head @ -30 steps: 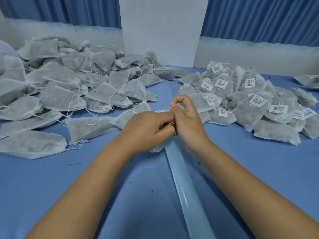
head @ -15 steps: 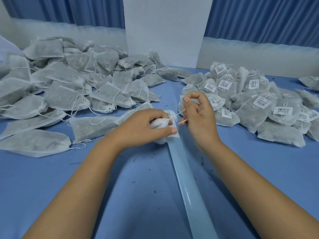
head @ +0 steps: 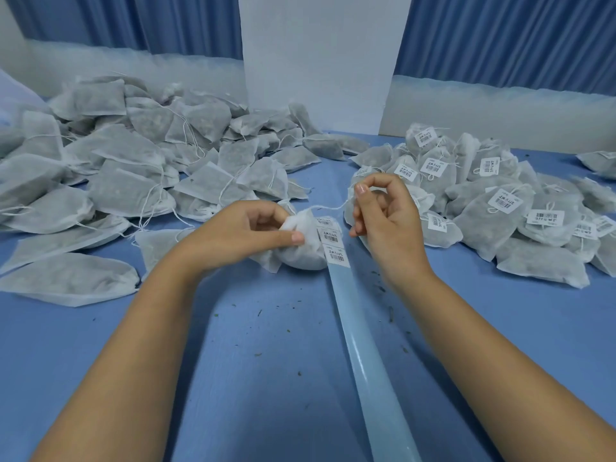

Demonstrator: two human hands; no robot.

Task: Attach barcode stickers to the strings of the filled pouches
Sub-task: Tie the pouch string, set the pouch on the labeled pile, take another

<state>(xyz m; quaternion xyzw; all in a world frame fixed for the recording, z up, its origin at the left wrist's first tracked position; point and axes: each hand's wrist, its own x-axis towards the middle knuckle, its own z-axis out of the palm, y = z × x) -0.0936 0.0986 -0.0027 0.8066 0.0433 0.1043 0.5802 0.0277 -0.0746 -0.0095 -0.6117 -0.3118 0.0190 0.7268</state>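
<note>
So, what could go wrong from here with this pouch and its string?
The right hand pinches a thin string; pulled harder against the left hand gripping the pouch, it might slip or snap. The pouch also overlaps the sticker strip and may hide or lift the next sticker.

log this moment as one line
left hand: grips pouch | right hand: pinches its string | barcode stickers: on strip beside pouch | string: no sticker yet

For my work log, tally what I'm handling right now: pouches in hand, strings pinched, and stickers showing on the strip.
Pouch held by left hand: 1
String pinched by right hand: 1
Stickers showing on backing strip: 3
Total: 5
</note>
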